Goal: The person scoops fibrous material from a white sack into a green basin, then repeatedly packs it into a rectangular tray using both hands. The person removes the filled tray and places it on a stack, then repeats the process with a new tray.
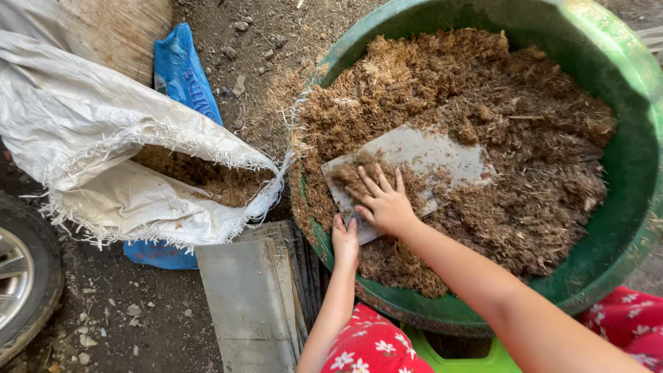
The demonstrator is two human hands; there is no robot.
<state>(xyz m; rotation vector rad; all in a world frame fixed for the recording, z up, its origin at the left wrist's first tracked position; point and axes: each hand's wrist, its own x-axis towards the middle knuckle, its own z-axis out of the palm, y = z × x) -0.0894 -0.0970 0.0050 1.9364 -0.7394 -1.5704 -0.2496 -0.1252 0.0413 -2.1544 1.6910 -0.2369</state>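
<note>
My left hand [345,240] grips flat board [407,162]; right hand [384,202] open, pressing mulch onto it. Green tub [621,173] mostly full, sack [103,138] half-filled.

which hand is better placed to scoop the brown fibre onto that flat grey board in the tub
Right. The right hand lies spread on the fibre atop the grey board, while the left hand grips the board's near edge, probably steadying it.
</note>
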